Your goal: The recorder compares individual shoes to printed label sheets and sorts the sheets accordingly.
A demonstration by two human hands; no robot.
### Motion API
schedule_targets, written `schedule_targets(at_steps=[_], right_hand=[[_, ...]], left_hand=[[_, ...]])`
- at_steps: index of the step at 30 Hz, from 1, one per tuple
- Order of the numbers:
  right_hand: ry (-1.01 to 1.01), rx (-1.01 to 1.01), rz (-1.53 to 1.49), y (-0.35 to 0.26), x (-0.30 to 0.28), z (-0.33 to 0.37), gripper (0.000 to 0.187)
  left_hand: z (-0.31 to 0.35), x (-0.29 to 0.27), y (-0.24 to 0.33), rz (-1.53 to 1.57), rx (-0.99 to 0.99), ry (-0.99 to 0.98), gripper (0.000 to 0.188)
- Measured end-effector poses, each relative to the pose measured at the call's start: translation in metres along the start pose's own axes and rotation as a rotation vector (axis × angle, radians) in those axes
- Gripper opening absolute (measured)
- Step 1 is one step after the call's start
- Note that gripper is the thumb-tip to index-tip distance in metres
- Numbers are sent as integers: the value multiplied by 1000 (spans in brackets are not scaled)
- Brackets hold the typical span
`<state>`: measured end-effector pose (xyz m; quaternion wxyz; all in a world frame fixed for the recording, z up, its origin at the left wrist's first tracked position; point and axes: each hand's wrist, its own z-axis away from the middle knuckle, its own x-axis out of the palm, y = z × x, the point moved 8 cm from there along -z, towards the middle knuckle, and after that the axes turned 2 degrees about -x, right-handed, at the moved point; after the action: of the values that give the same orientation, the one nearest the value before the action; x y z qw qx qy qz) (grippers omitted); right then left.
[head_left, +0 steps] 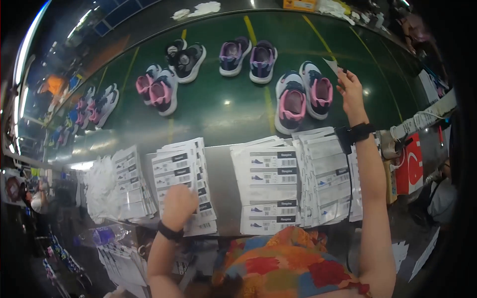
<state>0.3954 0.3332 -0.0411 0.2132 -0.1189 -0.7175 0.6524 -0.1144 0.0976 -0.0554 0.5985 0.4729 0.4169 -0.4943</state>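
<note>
My right hand (352, 94), reaching far over the green belt, pinches a small whitish slip of paper (331, 64) between thumb and fingers. Just left of it stands a pair of white and navy shoes with pink linings, the right shoe (319, 92) nearest the hand and the left shoe (291, 104) beside it. My left hand (179, 206) is closed over a stack of printed label sheets (174, 166). Its fingers are partly hidden and slightly blurred, so what they grip cannot be made out. Both wrists wear black bands.
More shoe pairs stand on the belt (218, 104): dark purple shoes (262, 62), black shoes (190, 63), pink-lined shoes (163, 92). Several label stacks (271, 191) cover the metal ledge. A red box (408, 164) is at right; a purple bottle (110, 234) lies lower left.
</note>
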Motion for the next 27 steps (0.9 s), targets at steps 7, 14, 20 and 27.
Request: schedule_targets(at_steps=[7, 14, 20, 27], right_hand=[[177, -256, 1068, 6, 5, -11, 80], [-539, -590, 770, -32, 87, 115, 45], [-815, -769, 1220, 5, 117, 133, 29], [-497, -684, 1435, 6, 72, 53, 29]], left_hand=[[17, -20, -45, 258, -245, 223, 54], [33, 17, -95, 280, -301, 101, 85], [-10, -46, -27, 24, -4, 234, 77], [-127, -96, 116, 63, 569, 373, 75]])
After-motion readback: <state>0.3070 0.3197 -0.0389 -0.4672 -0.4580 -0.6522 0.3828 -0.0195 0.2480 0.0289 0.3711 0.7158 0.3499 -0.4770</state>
